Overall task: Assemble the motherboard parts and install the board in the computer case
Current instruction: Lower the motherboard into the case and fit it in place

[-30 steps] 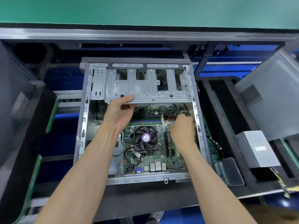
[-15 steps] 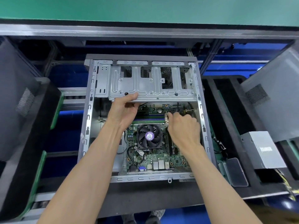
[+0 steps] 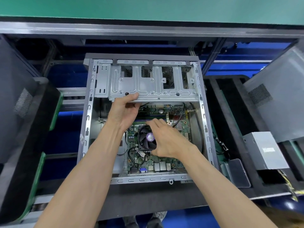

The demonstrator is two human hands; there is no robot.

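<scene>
The open grey computer case [image 3: 87, 129] lies flat in front of me with the green motherboard [image 3: 164, 163] inside it. A black CPU fan [image 3: 144, 139] with a purple label sits mid-board. My left hand [image 3: 122, 111] grips the near edge of the metal drive cage [image 3: 148, 84], thumb on top and fingers under it. My right hand [image 3: 166, 139] hovers over the fan's right side, its fingers loosely bent and reaching towards the memory slots [image 3: 156, 116]. The right fingertips hold nothing that I can see.
A grey power supply [image 3: 264, 148] with trailing cables lies in a black foam tray on the right. Grey case panels [image 3: 278, 102] lean at both sides. A black cable [image 3: 195, 116] runs along the case's right inner wall.
My right hand has moved left from the board's right side to above the fan and memory slots. The left hand has kept its grip on the drive cage.
</scene>
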